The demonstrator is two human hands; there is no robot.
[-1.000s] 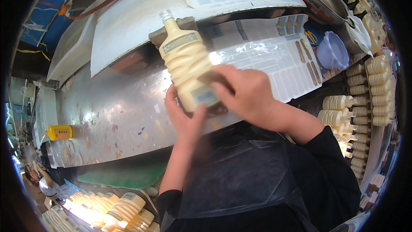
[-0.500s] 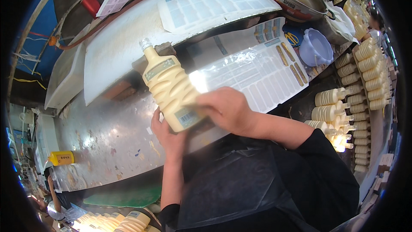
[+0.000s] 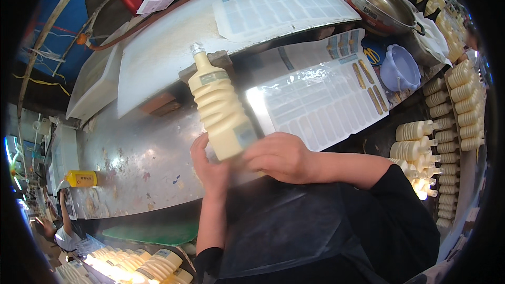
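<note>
A cream-coloured bottle (image 3: 223, 118) with spiral ridges and a clear neck leans over the metal table, its neck pointing away. Its neck end lies against a dark block (image 3: 221, 60). My left hand (image 3: 211, 168) grips the base, thumb and fingers around its lower left side. At the lower right corner my right hand (image 3: 281, 158) is closed, its fingertips pressed to the bottle's edge and slightly blurred. A small label shows near the shoulder, and another bluish label (image 3: 245, 135) sits low on the right side, beside my right fingers.
Sheets of labels (image 3: 315, 105) lie right of the bottle; another sheet (image 3: 284, 8) lies on the white board. Beyond are a lilac bucket (image 3: 400, 68) and a steel pan (image 3: 376, 0). Bottles (image 3: 413, 142) are stacked at right and lower left. A yellow container (image 3: 82, 179) stands left.
The bottle has turned about its length, so the lower label has shifted toward its right edge. My right hand has moved slightly down along the base. The view has shifted a little.
</note>
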